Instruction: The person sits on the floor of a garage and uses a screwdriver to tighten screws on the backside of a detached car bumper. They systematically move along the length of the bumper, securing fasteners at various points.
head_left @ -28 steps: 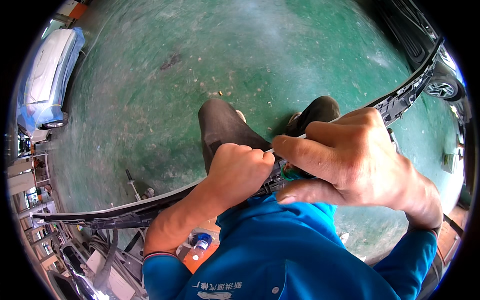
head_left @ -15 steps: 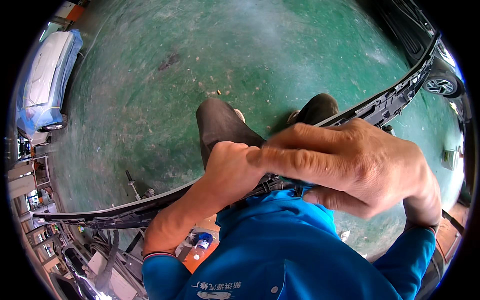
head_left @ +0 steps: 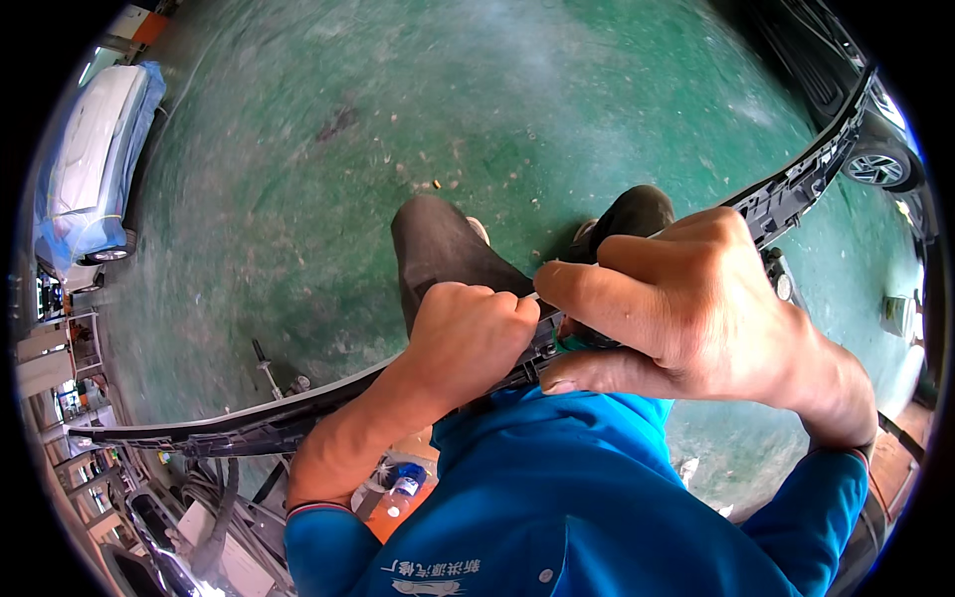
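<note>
Your left hand (head_left: 468, 336) clasps the long black strip (head_left: 298, 413); your right hand (head_left: 691, 313) arches over it, half-open.

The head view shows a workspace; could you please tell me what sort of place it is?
Probably a car repair shop: a white car with blue sheeting, a spoked car wheel, and a long black trim strip.
</note>
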A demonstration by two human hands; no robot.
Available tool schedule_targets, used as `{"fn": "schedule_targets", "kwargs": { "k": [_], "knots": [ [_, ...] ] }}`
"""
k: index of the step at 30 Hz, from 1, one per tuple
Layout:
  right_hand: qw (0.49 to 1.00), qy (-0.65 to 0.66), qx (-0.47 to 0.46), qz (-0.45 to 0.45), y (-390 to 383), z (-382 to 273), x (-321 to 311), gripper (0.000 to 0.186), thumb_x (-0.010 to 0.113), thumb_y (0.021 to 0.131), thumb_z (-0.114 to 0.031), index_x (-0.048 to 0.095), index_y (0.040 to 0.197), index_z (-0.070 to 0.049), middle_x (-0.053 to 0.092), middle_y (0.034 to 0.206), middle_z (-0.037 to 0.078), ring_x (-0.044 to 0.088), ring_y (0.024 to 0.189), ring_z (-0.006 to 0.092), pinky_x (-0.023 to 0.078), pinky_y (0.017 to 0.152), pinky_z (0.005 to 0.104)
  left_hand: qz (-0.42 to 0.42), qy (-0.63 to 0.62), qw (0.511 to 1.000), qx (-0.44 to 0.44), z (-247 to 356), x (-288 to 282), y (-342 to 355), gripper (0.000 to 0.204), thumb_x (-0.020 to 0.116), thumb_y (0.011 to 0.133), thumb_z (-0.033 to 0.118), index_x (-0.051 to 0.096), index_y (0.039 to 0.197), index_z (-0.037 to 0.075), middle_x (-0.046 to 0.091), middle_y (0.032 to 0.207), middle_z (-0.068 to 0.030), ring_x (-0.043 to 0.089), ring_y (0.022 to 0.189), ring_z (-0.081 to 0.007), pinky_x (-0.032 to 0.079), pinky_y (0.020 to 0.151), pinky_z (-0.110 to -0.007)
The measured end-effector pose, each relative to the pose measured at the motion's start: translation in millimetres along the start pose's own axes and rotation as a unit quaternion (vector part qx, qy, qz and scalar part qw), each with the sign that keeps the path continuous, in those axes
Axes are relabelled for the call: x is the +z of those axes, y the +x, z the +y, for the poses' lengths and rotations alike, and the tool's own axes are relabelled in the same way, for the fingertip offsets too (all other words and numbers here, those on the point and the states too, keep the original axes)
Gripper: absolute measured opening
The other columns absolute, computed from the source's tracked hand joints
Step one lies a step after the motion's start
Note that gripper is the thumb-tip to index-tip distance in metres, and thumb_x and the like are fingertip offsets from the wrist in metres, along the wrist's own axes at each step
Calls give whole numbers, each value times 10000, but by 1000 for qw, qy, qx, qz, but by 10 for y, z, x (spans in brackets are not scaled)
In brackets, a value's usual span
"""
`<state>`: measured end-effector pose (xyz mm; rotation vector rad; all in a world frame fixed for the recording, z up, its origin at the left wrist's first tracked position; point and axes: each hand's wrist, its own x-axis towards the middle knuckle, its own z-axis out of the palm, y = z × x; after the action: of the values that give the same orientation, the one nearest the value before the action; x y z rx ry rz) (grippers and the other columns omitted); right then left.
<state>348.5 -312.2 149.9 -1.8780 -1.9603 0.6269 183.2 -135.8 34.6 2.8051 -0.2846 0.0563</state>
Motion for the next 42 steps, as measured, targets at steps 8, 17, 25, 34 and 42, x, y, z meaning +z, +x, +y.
{"fn": "schedule_targets", "kwargs": {
  "k": [8, 17, 25, 34, 42],
  "knots": [
    [980, 79, -129, 126, 19, 160, 312, 573, 800, 824, -308, 661, 1296, -13, 632, 1027, 156, 671, 830, 290, 576, 644, 384, 35, -52, 998, -4, -5, 38, -16, 76, 667, 765, 126, 669, 690, 123, 668, 646, -85, 712, 638, -289, 518, 521, -407],
    [964, 43, -150, 213, 89, 120, 384, 581, 806, 791, -389, 683, 1209, -5, 595, 831, 60, 630, 653, 197, 543, 564, 388, 59, -88, 994, -15, 12, 14, -8, 31, 677, 757, 131, 681, 726, 133, 668, 638, -82, 717, 649, -291, 527, 534, -408],
    [955, 67, -157, 241, 174, 108, 412, 567, 787, 820, -472, 708, 1139, -9, 574, 692, 45, 597, 560, 199, 462, 492, 350, 46, -34, 998, 12, -28, 37, -9, 84, 668, 781, 123, 673, 699, 103, 684, 643, -79, 721, 625, -263, 538, 537, -398],
    [993, 50, -61, 86, 57, 56, 80, 690, 825, 806, -357, 605, 1327, 37, 678, 1037, 184, 690, 849, 319, 567, 672, 406, -30, 28, 999, -7, 14, -54, -11, 59, 655, 791, 130, 667, 740, 103, 704, 691, -75, 731, 658, -247, 533, 546, -380],
    [989, -34, -45, 138, 47, 72, 212, 577, 809, 812, -360, 659, 1223, 16, 662, 851, 117, 669, 698, 272, 534, 598, 363, 17, -11, 1000, -3, -37, 94, -32, 71, 656, 778, 126, 650, 708, 119, 678, 646, -62, 728, 640, -244, 524, 522, -387]
  ]
}}
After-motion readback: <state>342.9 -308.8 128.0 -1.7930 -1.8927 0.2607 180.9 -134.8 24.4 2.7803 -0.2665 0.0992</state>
